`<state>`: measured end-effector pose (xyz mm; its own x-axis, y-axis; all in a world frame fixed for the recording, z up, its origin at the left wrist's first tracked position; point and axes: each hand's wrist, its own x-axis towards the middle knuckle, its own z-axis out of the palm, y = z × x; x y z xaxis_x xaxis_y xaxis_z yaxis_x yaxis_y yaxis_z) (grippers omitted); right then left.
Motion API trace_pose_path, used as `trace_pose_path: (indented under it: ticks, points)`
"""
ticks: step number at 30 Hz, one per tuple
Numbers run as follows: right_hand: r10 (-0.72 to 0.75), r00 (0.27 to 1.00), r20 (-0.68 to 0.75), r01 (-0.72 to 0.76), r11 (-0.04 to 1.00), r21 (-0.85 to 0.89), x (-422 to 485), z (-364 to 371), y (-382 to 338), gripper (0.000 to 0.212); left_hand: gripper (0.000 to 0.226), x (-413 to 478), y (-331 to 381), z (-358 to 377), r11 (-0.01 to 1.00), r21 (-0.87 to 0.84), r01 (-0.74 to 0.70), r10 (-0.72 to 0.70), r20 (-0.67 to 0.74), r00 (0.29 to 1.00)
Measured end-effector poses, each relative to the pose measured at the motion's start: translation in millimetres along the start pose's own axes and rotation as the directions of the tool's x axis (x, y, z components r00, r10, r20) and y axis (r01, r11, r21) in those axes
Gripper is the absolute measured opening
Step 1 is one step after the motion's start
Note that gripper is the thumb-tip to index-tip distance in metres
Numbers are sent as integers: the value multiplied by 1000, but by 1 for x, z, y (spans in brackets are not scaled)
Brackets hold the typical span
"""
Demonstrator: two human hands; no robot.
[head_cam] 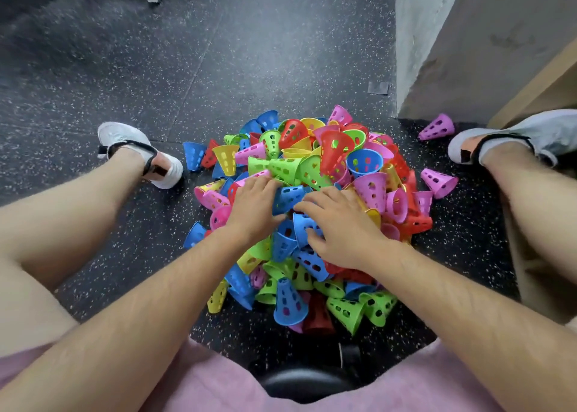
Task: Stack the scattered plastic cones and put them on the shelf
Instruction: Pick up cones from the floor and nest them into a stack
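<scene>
2 arms extended; left grip [254, 205] and right grip [340, 227] palm-down, fingers bent.

Pile of cones [312, 168] on floor [125, 68], centre, between the legs. Left shoe [137, 152] left of pile, right shoe [512, 137] far right. Near stray cone [439, 182] just beside pile's right edge. Far stray cone [436, 127] well apart, at foot of wall corner [437, 52]. Left hand [253, 208] and right hand [340, 227] atop pile, top cone [288, 197] between them.

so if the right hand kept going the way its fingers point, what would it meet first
The blue cone lying between the two hands: the right hand points its fingers leftward, and they look to touch it. Just beyond is the left hand. Depth is hard to judge.
</scene>
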<state>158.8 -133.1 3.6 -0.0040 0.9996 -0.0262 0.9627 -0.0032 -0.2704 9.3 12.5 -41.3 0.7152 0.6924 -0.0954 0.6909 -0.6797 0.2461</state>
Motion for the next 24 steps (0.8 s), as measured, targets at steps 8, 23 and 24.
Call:
trace_pose_path:
  ticks: [8,23,24]
  points:
    - [-54,998,-40,55,998,33,21,1,-4,43,57,-14,-8,-8,965,-222,-141,102,-176,979]
    - [258,963,-73,-181,825,536,2,14,-53,51,66,-69,0,-45,419,-887,193,-286,73,955]
    - [233,970,-64,-173,855,488,0,11,-49,55,63,-67,0,-44,425,-882,204,-295,78,952]
